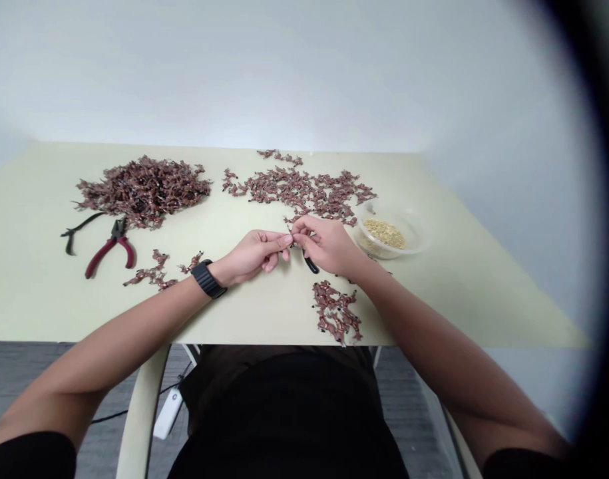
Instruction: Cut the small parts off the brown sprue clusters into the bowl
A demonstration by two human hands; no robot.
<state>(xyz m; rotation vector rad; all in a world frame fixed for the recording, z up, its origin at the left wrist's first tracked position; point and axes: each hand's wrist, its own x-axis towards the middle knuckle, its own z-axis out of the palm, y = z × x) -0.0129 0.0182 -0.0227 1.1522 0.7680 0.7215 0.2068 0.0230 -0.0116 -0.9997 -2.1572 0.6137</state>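
Over the middle of the table, my left hand (pixel 261 255) and my right hand (pixel 330 247) meet at the fingertips. Both are closed in a pinch on one small brown figure (pixel 293 243), mostly covered by the fingers. A black curved handle (pixel 311 262) shows just below my right hand; whether the hand touches it I cannot tell. Nearer the front edge lies a small group of brown figures (pixel 337 311), animal-like in shape. A few more brown figures (pixel 154 271) lie left of my left wrist, which wears a black watch (pixel 208 279).
A heaped pile of brown figures (pixel 147 189) stands at the back left, with red-handled pliers (pixel 112 247) and a black tool (pixel 77 231) before it. Spread-out figures (pixel 304 189) lie behind my hands. On the right, a clear bowl (pixel 414 247) holds yellowish small bits.
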